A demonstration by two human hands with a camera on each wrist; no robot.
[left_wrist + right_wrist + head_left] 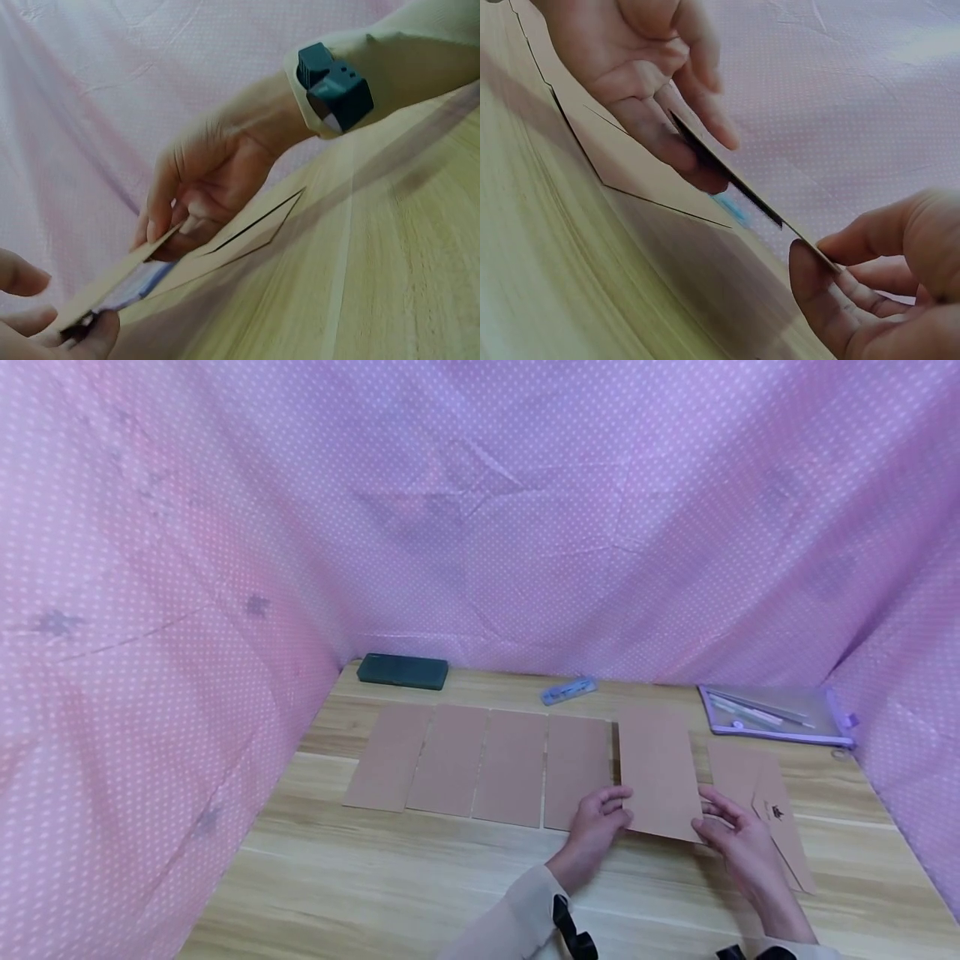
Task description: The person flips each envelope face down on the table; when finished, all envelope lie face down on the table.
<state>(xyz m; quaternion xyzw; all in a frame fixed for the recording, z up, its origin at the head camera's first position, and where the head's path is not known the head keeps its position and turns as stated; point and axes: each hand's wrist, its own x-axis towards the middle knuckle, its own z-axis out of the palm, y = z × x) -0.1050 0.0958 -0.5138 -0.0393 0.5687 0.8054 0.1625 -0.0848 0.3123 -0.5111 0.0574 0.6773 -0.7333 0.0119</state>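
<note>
My left hand (592,827) pinches the lower left edge of a plain brown kraft envelope (658,772), and my right hand (738,839) pinches its lower right edge. This envelope is tilted, its near edge raised over the table, as the right wrist view also shows. To its left, several matching brown envelopes (510,768) lie flat side by side in a row. Close by my right hand lies another brown envelope (750,777), flap side up, with a small black crown mark on the flap. In the left wrist view, the fingers (97,337) of my left hand grip the held envelope's edge.
A dark green case (402,671) sits at the table's back left edge. Behind the row lies a small blue item (568,691). At the back right is a purple-edged zip pouch (810,737) with pens inside. Pink dotted cloth (480,527) hangs around the wooden table (337,877).
</note>
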